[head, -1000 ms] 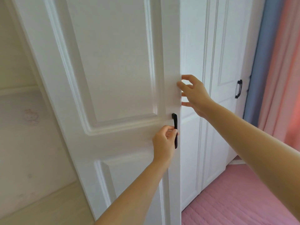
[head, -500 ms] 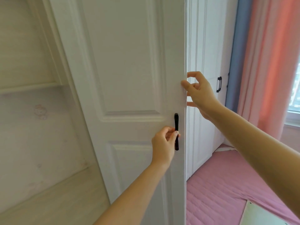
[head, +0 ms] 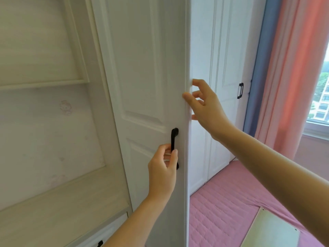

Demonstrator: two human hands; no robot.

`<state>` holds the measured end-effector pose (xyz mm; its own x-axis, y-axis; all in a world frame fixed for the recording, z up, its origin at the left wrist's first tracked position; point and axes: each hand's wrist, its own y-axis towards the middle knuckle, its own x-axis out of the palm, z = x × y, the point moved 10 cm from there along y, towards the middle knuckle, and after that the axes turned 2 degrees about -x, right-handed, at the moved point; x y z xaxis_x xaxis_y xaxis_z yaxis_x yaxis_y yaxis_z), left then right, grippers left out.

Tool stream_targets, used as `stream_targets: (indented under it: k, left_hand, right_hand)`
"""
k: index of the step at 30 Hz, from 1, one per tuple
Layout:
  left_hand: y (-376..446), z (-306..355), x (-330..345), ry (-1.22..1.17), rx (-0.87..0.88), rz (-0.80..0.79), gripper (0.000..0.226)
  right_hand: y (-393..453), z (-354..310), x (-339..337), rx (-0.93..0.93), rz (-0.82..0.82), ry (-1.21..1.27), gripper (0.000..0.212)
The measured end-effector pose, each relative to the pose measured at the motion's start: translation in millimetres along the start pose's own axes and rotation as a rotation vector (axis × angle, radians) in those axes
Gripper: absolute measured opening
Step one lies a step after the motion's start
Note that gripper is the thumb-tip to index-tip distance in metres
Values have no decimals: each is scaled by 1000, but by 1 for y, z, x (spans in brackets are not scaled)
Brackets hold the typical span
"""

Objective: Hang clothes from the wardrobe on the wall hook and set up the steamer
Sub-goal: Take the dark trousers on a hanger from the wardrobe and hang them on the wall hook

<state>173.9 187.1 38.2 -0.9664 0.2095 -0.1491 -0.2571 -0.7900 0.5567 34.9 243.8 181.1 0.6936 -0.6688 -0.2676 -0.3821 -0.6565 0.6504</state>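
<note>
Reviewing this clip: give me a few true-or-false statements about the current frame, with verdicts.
1. The left hand grips the black handle of the wardrobe door. True.
2. The right hand hangs clear of that door. False: its thumb and fingers hold the door's edge.
3. Clothes hang in view. False: none show.
4. A pink curtain hangs beside the window. True.

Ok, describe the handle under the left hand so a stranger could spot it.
Find the white wardrobe door swung open, its edge held by the right hand. Near that edge stands an upright black handle. Unlike the far handle on the closed door beside the blue curtain, this one has the left hand curled round it.
</note>
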Motion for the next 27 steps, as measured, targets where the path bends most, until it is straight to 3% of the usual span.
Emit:
stream_targets:
  k: [5, 10, 16, 27]
  left_hand:
    - [-13, 7, -23, 108, 27, 98, 30]
    - [-24, 9, -27, 4, -38, 83, 59]
    - [-37, 9, -38, -48, -43, 155, 51]
    - [-55, 1, -82, -31, -39, 247, 41]
  right_hand:
    - [-15, -23, 20, -80, -129, 58, 32]
    - [-26, -29, 41, -104, -232, 116, 35]
    - [-37, -36, 64, -144, -343, 139, 46]
    - [-51, -61, 103, -215, -399, 170, 56]
